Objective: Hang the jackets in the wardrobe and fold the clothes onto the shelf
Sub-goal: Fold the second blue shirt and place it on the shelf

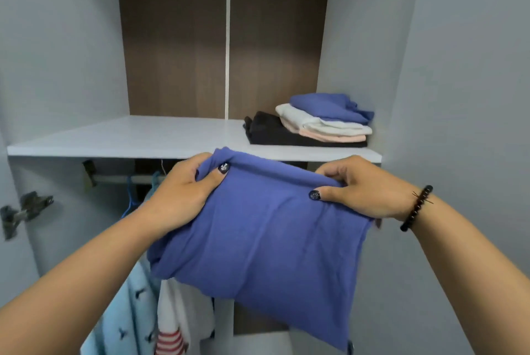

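Note:
A folded blue garment (266, 245) hangs in front of me, just below the front edge of the white wardrobe shelf (129, 136). My left hand (183, 197) grips its upper left edge, thumb on top of the cloth. My right hand (361, 185) pinches the upper right edge, with a dark bead bracelet on that wrist. On the right of the shelf lies a stack of folded clothes (312, 122): black at the bottom, then pink, white and blue on top.
Below the shelf runs a hanging rail (120, 179) with a blue hanger. A light blue patterned garment (129, 311) and a white one with red stripes (175, 323) hang there. A door hinge (25, 211) sits on the left panel. Brown back wall behind the shelf.

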Available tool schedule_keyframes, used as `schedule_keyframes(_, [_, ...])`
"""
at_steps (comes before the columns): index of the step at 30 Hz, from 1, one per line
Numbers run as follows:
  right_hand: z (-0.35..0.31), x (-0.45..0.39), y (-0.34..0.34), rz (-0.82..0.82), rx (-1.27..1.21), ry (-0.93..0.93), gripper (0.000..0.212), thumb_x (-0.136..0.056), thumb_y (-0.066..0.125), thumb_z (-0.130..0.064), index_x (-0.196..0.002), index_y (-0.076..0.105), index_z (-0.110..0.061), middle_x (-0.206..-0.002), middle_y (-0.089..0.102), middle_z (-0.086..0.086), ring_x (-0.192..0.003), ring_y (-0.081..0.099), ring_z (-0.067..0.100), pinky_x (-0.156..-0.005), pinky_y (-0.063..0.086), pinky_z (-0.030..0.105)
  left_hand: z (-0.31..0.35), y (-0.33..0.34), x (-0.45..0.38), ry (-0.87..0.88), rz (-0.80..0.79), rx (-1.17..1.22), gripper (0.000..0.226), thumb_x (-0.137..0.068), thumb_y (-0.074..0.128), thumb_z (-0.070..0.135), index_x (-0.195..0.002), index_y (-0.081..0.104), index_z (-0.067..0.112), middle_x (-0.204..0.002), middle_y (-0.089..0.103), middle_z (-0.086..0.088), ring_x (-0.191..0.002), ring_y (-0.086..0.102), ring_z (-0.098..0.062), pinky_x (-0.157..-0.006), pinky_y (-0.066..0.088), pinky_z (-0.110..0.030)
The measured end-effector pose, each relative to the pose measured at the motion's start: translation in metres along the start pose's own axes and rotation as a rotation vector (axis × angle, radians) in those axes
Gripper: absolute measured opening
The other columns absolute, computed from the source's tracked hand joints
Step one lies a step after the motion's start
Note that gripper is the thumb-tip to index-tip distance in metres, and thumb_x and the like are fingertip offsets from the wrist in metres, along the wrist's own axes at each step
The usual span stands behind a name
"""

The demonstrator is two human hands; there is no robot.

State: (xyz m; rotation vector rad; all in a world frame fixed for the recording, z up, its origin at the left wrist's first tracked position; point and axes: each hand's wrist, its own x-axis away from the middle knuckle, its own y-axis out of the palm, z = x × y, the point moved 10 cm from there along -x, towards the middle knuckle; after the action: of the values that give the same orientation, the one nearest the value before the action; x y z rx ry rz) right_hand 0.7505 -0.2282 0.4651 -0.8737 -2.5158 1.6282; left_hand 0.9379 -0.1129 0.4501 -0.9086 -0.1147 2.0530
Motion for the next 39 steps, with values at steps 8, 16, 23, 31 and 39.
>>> schedule_keyframes(8, [-0.001,-0.071,-0.055,0.429,0.055,-0.002,0.026,-0.094,0.054,-0.027,-0.074,0.053,-0.010,-0.065,0.049,0.000,-0.060,0.040,0.007,-0.060,0.034,0.026,0.041,-0.047,-0.130,0.438,0.116,-0.502,0.029,-0.096,0.050,0.030,-0.073,0.044,0.013,-0.063,0.052,-0.003,-0.061,0.049,-0.020,-0.056,0.033,-0.019])
schedule_keyframes(16, [0.007,-0.147,-0.088,0.522,-0.049,0.066,0.023,-0.095,0.053,-0.027,-0.087,0.060,-0.006,-0.065,0.050,-0.005,-0.042,0.044,0.005,-0.038,0.038,0.021,0.065,-0.046,-0.267,0.592,0.010,-0.782,0.031,-0.094,0.047,0.041,-0.071,0.041,0.022,-0.065,0.051,-0.001,-0.060,0.047,-0.017,-0.053,0.032,-0.032])
schedule_keyframes(23, [0.091,-0.172,-0.172,0.729,0.079,0.296,0.038,-0.090,0.060,-0.034,-0.070,0.047,-0.005,-0.063,0.042,0.004,-0.057,0.036,0.018,-0.050,0.029,0.027,0.087,0.042,-0.395,0.644,-0.084,-0.758,0.033,-0.095,0.050,0.044,-0.071,0.045,0.022,-0.069,0.051,0.002,-0.065,0.047,-0.017,-0.058,0.033,-0.033])
schedule_keyframes(31, [0.166,-0.170,-0.198,0.785,0.578,0.727,0.022,-0.093,0.050,-0.018,-0.077,0.035,-0.015,-0.106,0.060,0.009,-0.098,0.060,0.031,-0.067,0.037,0.030,0.065,0.225,-0.477,0.726,-0.252,-0.858,0.032,-0.094,0.047,0.051,-0.084,0.048,0.021,-0.084,0.055,-0.006,-0.080,0.051,-0.027,-0.066,0.035,-0.031])
schedule_keyframes(39, [0.174,-0.174,-0.191,0.731,0.708,0.705,0.012,-0.093,0.048,-0.012,-0.085,0.041,-0.018,-0.107,0.058,0.009,-0.103,0.061,0.032,-0.066,0.036,0.031,0.007,0.285,-0.495,0.559,-0.375,-0.901,0.041,-0.093,0.049,0.052,-0.114,0.054,0.018,-0.110,0.061,-0.010,-0.098,0.058,-0.030,-0.076,0.046,-0.036])
